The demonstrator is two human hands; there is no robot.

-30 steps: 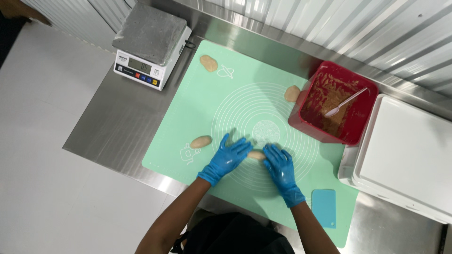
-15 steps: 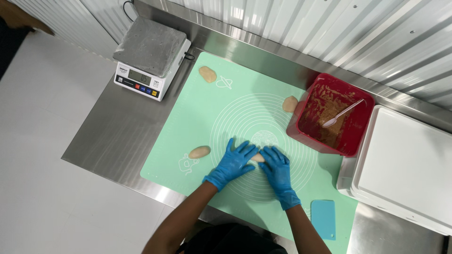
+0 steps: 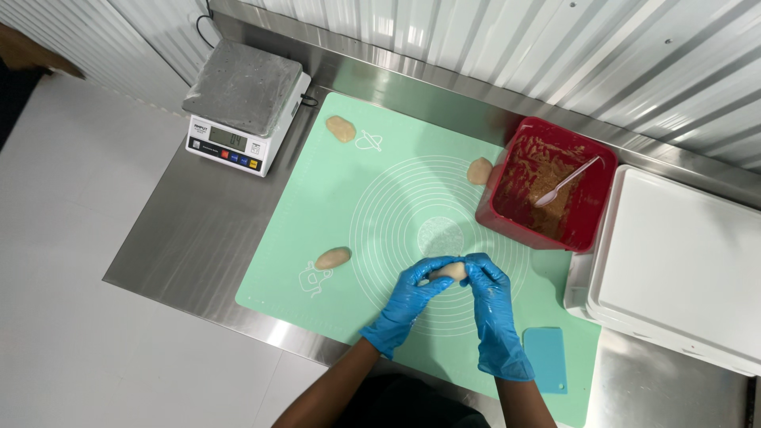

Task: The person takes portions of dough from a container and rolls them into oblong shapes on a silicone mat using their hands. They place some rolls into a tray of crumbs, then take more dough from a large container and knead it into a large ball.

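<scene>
Both gloved hands, left hand and right hand, cup 1 dough piece with fingers curled together, shaping it above the green mat.

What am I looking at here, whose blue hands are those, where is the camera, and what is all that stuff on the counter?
No machine here: a person works with two hands in blue gloves. The camera sits on their head and looks straight down. The left hand and right hand are cupped together around a small piece of dough. Under them lies a green baking mat on a steel counter. Three more dough pieces rest on the mat: near the scale, beside the tub, and left of the hands. There is a kitchen scale, a red tub with a white spoon, a blue scraper and a white tray.
</scene>
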